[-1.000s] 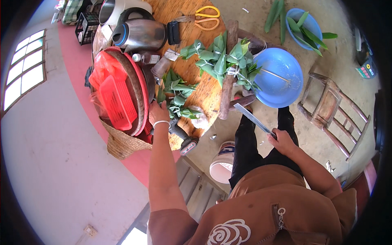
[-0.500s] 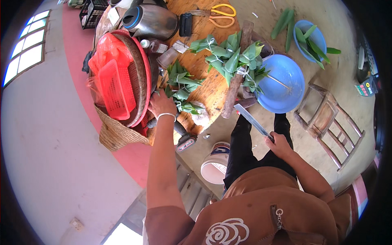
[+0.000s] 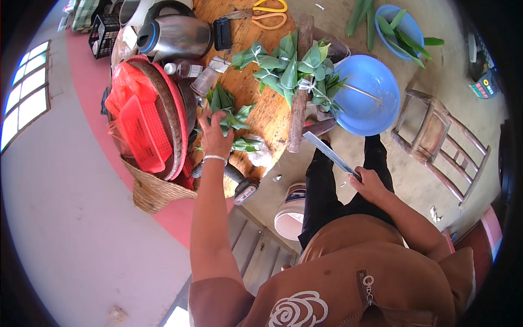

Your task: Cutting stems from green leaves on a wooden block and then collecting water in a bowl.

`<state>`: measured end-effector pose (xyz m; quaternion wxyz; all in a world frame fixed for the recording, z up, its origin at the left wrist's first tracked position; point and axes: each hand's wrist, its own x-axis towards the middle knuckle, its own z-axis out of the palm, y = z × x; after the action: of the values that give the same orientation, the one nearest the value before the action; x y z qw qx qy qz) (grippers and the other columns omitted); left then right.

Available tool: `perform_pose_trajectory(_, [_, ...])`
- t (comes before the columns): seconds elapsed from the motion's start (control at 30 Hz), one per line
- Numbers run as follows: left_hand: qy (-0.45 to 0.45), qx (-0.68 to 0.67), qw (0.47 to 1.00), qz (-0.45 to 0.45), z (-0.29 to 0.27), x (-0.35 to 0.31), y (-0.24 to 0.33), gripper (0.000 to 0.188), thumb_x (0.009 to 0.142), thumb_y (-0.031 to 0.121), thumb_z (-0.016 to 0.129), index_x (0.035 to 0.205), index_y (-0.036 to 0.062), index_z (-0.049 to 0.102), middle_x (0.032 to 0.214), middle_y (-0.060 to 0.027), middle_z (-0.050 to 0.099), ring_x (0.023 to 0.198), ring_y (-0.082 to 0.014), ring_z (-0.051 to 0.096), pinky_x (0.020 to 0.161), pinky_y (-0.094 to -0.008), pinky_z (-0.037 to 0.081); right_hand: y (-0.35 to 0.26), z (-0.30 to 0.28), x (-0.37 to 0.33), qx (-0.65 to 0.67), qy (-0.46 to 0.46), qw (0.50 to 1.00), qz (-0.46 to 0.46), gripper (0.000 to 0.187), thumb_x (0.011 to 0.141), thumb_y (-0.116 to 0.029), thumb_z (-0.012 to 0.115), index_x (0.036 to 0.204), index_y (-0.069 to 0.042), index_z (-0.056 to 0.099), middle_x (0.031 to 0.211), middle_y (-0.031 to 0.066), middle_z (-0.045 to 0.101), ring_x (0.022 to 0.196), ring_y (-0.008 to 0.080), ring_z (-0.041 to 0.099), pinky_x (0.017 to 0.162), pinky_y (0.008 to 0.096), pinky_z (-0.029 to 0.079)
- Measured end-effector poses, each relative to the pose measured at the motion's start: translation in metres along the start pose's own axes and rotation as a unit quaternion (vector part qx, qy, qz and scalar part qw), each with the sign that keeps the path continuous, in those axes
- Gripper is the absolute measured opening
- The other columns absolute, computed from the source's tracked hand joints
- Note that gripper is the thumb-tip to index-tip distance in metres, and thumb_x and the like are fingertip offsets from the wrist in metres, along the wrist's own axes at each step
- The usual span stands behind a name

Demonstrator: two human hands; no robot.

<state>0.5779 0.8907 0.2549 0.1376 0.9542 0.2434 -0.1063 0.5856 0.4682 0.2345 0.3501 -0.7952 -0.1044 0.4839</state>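
Observation:
My left hand (image 3: 217, 137) reaches over the left part of the wooden table, its fingers spread at a small tied bundle of green leaves (image 3: 220, 99). Whether the fingertips touch the leaves, I cannot tell. Just right of that wrist, another small leaf bundle (image 3: 246, 144) lies by a crumpled clear plastic bag (image 3: 260, 152). In my right hand (image 3: 370, 185) is a long-bladed knife (image 3: 331, 152), gripped by its handle, the blade slanting up and left above my legs. Larger leaf bundles tied with white strips (image 3: 289, 68) rest across a wooden pole (image 3: 298, 117) at the table's right edge.
Beside the pole sits a blue basin (image 3: 376, 117) with a thin stick in it. A cordless power tool (image 3: 246, 191) lies near the left forearm. Red baskets (image 3: 144, 133), an electric kettle (image 3: 182, 37) and scissors (image 3: 269, 20) crowd the table. A white bucket (image 3: 291, 215) and wooden chair (image 3: 436, 136) stand on the floor.
My left hand has moved from beside the basket rim to the small leaf bundle, its fingers now spread. The knife stays in my right hand. The whole view has shifted slightly.

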Motion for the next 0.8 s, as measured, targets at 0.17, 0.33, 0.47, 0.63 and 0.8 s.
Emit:
perform_pose_trajectory(0.17, [0.042, 0.099, 0.993, 0.039, 0.002, -0.019, -0.014, 0.040, 0.067, 0.005, 0.064, 0.103, 0.0159, 0.051, 0.118, -0.0124, 0.039, 0.104, -0.0369, 0.050, 0.084, -0.0437, 0.046, 0.009, -0.004, -0.005, 0.009, -0.005, 1.000, 0.005, 0.035, 0.086, -0.033, 0.053, 0.078, 0.001, 0.055, 0.060, 0.0192, 0.054, 0.059, 0.0367, 0.056, 0.056, 0.0428, 0.042])
perform_pose_trajectory(0.33, [0.066, 0.247, 0.967, -0.019, 0.002, -0.020, -0.023, 0.038, 0.072, 0.008, 0.059, 0.107, 0.0180, 0.052, 0.119, -0.0132, 0.041, 0.096, -0.0338, 0.055, 0.077, -0.0443, 0.048, 0.014, -0.010, -0.007, 0.036, 0.000, 0.999, 0.005, 0.036, 0.087, -0.033, 0.053, 0.078, 0.001, 0.055, 0.060, 0.0186, 0.054, 0.059, 0.0357, 0.055, 0.056, 0.0426, 0.042])
perform_pose_trajectory(0.47, [-0.019, 0.342, 0.933, -0.115, -0.005, -0.011, 0.011, 0.047, 0.075, 0.013, 0.060, 0.119, 0.0192, 0.045, 0.124, -0.0132, 0.039, 0.099, -0.0329, 0.053, 0.082, -0.0446, 0.046, 0.023, -0.020, -0.006, 0.052, 0.011, 0.998, 0.019, 0.036, 0.087, -0.034, 0.052, 0.078, 0.001, 0.055, 0.059, 0.0176, 0.053, 0.057, 0.0332, 0.055, 0.056, 0.0415, 0.042])
perform_pose_trajectory(0.63, [-0.013, 0.106, 0.989, 0.103, -0.007, 0.008, 0.125, 0.074, 0.069, 0.027, 0.074, 0.130, 0.0093, 0.037, 0.126, -0.0172, 0.043, 0.117, -0.0353, 0.041, 0.096, -0.0439, 0.037, 0.042, -0.029, -0.010, 0.094, 0.031, 0.994, 0.039, 0.034, 0.087, -0.032, 0.054, 0.079, 0.001, 0.056, 0.060, 0.0163, 0.053, 0.056, 0.0291, 0.055, 0.056, 0.0400, 0.042])
perform_pose_trajectory(0.8, [-0.022, -0.023, 0.991, 0.127, 0.033, 0.044, 0.214, 0.070, 0.067, 0.025, 0.075, 0.125, 0.0063, 0.041, 0.119, -0.0181, 0.049, 0.109, -0.0353, 0.048, 0.092, -0.0400, 0.041, 0.043, -0.051, -0.022, 0.143, 0.032, 0.988, 0.046, 0.032, 0.087, -0.031, 0.054, 0.081, 0.001, 0.058, 0.062, 0.0142, 0.056, 0.057, 0.0254, 0.056, 0.057, 0.0384, 0.043])
